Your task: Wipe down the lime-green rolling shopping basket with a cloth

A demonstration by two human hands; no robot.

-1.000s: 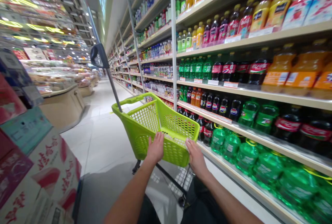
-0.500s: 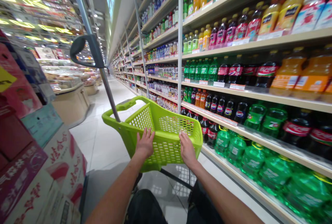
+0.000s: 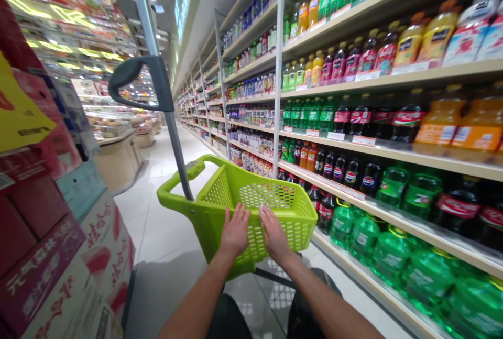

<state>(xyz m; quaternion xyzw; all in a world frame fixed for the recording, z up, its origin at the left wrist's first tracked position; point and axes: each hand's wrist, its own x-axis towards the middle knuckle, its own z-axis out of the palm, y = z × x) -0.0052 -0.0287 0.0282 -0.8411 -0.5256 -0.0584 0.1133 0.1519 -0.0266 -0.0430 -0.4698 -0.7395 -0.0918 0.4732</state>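
Head view | my left hand [image 3: 234, 231] and right hand [image 3: 274, 234] flat against near wall of green basket [image 3: 204, 218] | fingers spread, holding nothing | bottle shelves [image 3: 393, 153] right of basket.

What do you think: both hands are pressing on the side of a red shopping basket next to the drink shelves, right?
Almost. The shopping basket is lime green, not red, as the head view shows. The left hand and right hand do press on its side, next to the drink shelves.
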